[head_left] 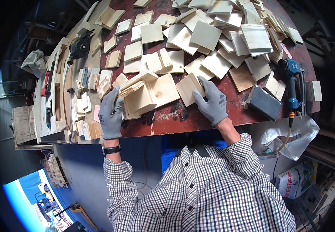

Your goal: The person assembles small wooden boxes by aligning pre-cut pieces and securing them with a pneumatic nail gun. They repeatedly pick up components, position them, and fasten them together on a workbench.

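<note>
Both my hands wear grey gloves above a dark red worktable. My left hand is closed at the left end of a pale wooden board with a rough edge, which leans among other boards. Between my hands lies a square wooden board with a knot. My right hand pinches the right edge of a small, tilted wooden board between thumb and fingers. Its left edge is close to the knotted board; I cannot tell whether they touch.
A heap of square wooden pieces covers the table's far side. At right are a dark grey block and a blue nail gun with a hose. Wood offcuts, a red-handled tool and a black tool lie left.
</note>
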Tool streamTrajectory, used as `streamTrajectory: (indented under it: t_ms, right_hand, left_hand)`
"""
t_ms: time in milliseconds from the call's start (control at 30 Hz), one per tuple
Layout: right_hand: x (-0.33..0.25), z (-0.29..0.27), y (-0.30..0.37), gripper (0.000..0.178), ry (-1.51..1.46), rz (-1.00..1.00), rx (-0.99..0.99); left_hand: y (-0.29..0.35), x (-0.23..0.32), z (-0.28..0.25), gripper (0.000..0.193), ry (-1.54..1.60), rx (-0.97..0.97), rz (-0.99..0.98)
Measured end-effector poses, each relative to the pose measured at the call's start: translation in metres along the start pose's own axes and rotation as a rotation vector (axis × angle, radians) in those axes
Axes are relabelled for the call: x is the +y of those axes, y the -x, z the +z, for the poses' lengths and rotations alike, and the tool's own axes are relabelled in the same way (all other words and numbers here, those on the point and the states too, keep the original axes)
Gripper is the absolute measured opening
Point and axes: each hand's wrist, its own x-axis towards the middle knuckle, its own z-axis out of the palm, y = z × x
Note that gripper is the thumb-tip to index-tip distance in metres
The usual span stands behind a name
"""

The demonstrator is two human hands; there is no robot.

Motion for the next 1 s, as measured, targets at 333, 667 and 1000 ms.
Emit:
streamTrajectory:
  t_ms: [333,667,1000]
  right_hand:
    - [-0.007,0.002,0.004,0.051,-0.025,0.017,-0.032]
    - [-0.002,0.003,-0.001,0.053,-0.125,0.075,-0.065]
    - [-0.101,0.028,-0.033,0.055,-0.798,0.557,-0.212]
  left_hand:
    - [0.038,0.009,0.001,0.038,-0.374,0.009,0.276]
    - [0.045,0.013,0.015,0.04,-0.321,-0.033,-0.005]
    - [0.053,0.004,0.051,0.119,0.15,-0.044,-0.397]
